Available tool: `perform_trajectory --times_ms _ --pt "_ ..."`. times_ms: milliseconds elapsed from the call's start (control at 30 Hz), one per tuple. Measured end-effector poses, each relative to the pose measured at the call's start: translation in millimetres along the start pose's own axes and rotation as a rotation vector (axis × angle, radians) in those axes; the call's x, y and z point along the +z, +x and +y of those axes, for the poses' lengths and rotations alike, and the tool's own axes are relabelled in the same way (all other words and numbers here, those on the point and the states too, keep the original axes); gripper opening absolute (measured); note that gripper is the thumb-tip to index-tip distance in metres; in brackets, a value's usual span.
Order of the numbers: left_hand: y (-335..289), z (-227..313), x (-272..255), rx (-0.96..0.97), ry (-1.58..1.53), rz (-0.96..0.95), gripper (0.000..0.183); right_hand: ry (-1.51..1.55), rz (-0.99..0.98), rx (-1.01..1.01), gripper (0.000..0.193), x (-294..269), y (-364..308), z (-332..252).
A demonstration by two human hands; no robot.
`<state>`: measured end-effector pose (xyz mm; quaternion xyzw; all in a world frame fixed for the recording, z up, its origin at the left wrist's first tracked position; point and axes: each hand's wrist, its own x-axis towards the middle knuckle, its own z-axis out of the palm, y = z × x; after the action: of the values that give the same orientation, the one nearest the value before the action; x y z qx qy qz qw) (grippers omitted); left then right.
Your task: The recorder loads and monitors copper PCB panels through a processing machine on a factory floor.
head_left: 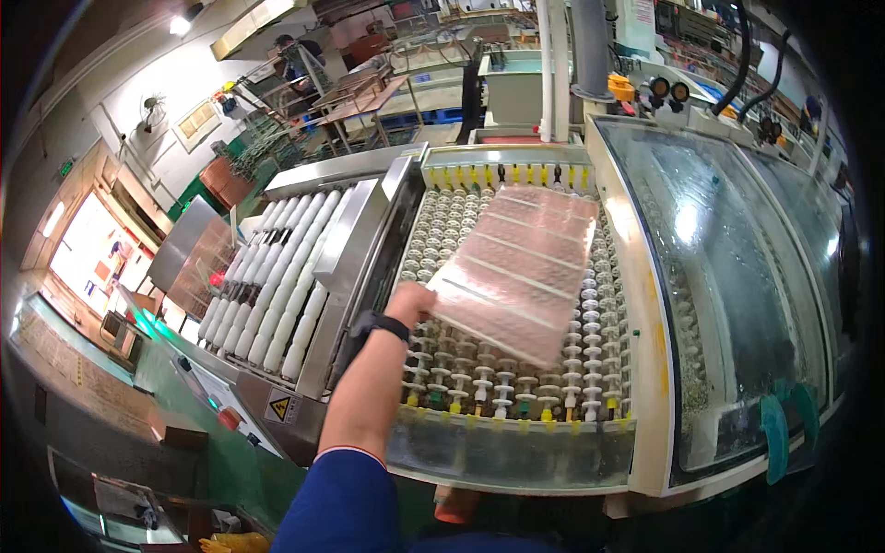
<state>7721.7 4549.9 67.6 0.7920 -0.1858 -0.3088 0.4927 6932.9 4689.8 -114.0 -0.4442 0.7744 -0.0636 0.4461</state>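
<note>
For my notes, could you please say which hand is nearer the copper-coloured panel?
Left: the left hand holds the copper-coloured panel at its left corner; the right hand is out of view.

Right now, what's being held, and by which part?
Your left hand holds the copper-coloured panel by its near left corner; your right isn't visible.

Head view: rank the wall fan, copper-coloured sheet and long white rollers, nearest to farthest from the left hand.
From the left hand:
1. Copper-coloured sheet, held at one corner.
2. Long white rollers, to the hand's left.
3. Wall fan, far left in the background.
</note>
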Motion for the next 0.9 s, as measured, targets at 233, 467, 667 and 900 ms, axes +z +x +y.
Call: perform_trajectory --times_ms 233,467,667,900 --pt "-89 17 26 -0.032 0.161 -0.212 0.011 0.029 -0.073 -0.035 0.03 13 29 15" --pt "-135 48 143 -0.121 0.177 -0.373 0.015 0.104 -0.193 -0.149 0.029 40 103 154" --pt "-152 48 178 -0.051 0.161 -0.442 0.016 -0.016 -0.161 -0.068 0.029 50 72 44" --pt "-151 50 224 0.426 0.828 -0.483 0.032 -0.136 -0.198 -0.182 0.03 35 52 5"
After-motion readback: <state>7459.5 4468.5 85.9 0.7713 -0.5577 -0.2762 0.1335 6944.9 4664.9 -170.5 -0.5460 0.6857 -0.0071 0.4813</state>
